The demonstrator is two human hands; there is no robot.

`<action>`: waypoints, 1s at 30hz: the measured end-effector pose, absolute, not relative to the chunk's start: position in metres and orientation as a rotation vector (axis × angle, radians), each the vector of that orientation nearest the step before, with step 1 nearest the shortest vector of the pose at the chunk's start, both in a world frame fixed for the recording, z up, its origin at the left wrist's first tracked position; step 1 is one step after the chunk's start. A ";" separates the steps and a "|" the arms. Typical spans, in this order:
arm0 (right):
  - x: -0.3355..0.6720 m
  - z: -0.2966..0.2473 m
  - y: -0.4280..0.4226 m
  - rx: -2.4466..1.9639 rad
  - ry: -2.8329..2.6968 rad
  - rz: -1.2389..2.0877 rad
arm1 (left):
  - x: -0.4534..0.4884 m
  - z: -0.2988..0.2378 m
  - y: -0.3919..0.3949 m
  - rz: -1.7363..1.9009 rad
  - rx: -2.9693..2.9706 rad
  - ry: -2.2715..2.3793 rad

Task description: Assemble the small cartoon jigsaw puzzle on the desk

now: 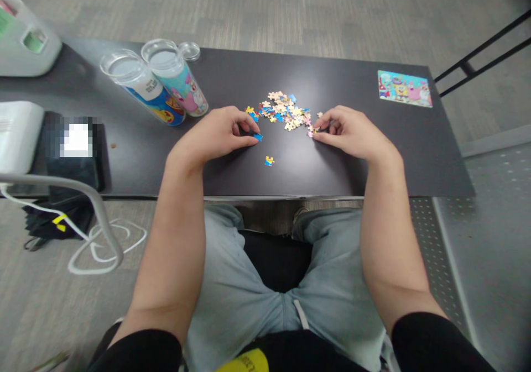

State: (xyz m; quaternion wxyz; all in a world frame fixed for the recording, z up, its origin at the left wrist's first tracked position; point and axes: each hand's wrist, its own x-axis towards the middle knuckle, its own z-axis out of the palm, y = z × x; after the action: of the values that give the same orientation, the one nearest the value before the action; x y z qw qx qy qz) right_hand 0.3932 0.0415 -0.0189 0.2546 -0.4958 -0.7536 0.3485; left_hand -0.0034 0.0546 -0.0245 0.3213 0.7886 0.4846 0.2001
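A heap of small jigsaw puzzle pieces (286, 109) lies on the dark table, some face up in colour and others showing pale backs. My left hand (226, 132) is at the heap's left side, its thumb and forefinger pinched on a blue puzzle piece (258, 137). On the right side, my right hand (346, 130) has its fingertips closed at a pink puzzle piece (311, 134) on the heap's edge. A yellow and blue puzzle piece (269, 161) lies apart, nearer to me, between the hands.
Two clear printed canisters (155, 98) (182, 84) stand left of the heap, with a clear lid (189, 51) behind them. At the far right lies a colourful cartoon picture card (405, 89). A white curved tube (83, 187) and a black device (74, 164) occupy the left.
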 end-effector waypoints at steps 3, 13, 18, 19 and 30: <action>0.394 -0.020 0.042 -1.349 -2.051 0.935 | 0.004 -0.025 0.056 0.526 2.071 1.255; 0.400 -0.021 0.038 -1.363 -2.022 0.943 | 0.027 -0.026 0.052 0.571 2.043 1.164; 0.398 -0.018 0.036 -1.356 -2.022 0.937 | 0.041 -0.020 0.047 0.579 1.952 1.061; 0.396 -0.015 0.034 -1.351 -2.022 0.942 | 0.044 -0.018 0.045 0.608 1.942 1.044; 0.351 0.005 0.020 -1.082 -1.975 1.123 | 0.064 0.001 0.032 0.841 1.731 0.891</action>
State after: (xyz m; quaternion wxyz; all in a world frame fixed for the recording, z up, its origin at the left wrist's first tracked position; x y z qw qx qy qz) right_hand 0.3507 0.0203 0.0046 0.3074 -0.4092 -0.7467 0.4247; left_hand 0.0643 0.0323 0.0011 0.4884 0.7123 0.3667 0.3460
